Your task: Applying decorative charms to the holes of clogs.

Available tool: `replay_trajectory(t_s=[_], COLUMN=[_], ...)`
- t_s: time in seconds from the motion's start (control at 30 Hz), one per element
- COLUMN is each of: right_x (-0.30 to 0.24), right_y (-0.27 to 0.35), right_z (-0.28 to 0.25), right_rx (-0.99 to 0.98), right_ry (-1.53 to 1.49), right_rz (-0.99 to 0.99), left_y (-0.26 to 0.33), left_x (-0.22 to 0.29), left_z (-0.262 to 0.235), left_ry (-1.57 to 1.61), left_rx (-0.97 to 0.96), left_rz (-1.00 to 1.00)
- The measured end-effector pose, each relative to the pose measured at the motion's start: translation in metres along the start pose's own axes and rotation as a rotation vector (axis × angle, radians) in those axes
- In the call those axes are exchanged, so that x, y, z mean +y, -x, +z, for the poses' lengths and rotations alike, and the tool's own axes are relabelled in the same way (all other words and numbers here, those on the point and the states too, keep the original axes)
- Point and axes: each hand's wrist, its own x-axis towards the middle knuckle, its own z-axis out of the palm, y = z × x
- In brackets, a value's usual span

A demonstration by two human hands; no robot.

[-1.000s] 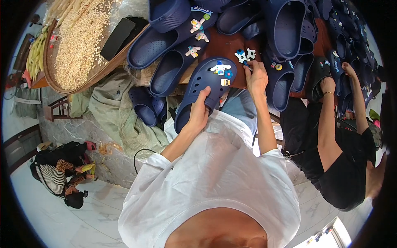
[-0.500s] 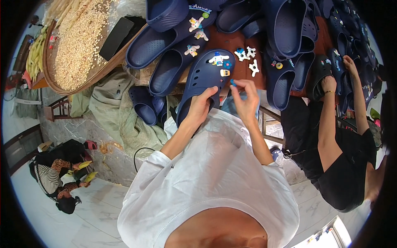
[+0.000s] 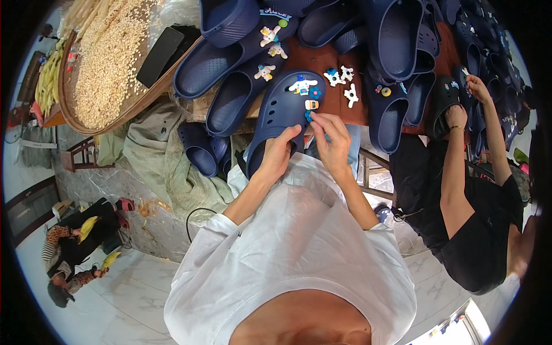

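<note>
My left hand [image 3: 277, 153] grips a navy clog [image 3: 280, 112] by its opening, thumb on top and the other fingers hidden inside or behind it. Between my right hand's [image 3: 332, 140] thumb and fingertips is a small blue shoe charm [image 3: 308, 116], held against the clog's right side. Just above it on the clog sit a cup-shaped charm [image 3: 311, 104], a blue flower charm [image 3: 315, 92] and a white character charm [image 3: 302, 86]. Several open holes show on the clog's left side. Loose white charms [image 3: 351, 95] lie on the brown surface beyond my right hand.
Other navy clogs [image 3: 397, 40] crowd the brown tabletop [image 3: 305, 57]. A round tray [image 3: 64, 86] of pale kernels and a black box [image 3: 164, 54] stand at the left. On the right a co-worker's hands [image 3: 456, 117] handle a dark clog; another person sits at lower left holding corn.
My right hand has moved left and slightly down, bringing the blue charm from beside the clog onto it. The co-worker's farther hand has shifted left; the person with corn has leaned differently.
</note>
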Motion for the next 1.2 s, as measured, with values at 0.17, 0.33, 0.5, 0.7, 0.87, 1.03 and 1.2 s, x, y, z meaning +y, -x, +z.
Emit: replay_trajectory(t_s=[0.17,0.33,0.5,0.7,0.87,1.03,1.2], right_x=[-0.002,0.005,0.015,0.015,0.01,0.006,0.001], right_y=[-0.002,-0.007,-0.003,-0.005,-0.003,-0.001,0.002], right_z=[0.002,-0.004,-0.005,-0.006,-0.003,-0.001,0.003], right_rx=[-0.027,-0.178,-0.185,-0.212,-0.213,-0.233,-0.207], right_ry=[-0.36,-0.814,-0.967,-0.949,-0.993,-1.019,-1.03], right_rz=[0.402,0.877,1.031,1.075,1.091,1.163,1.177], left_y=[0.002,0.004,0.009,0.012,0.017,0.015,0.018], left_x=[-0.003,-0.005,-0.015,-0.014,-0.015,-0.019,-0.018], left_z=[0.001,-0.003,-0.005,-0.009,-0.005,-0.008,-0.006], left_ry=[0.005,0.005,-0.022,-0.068,-0.041,-0.035,-0.01], left_rx=[-0.008,-0.016,-0.02,-0.049,-0.018,-0.011,-0.02], left_rz=[0.019,-0.018,0.028,0.041,0.073,0.075,0.08])
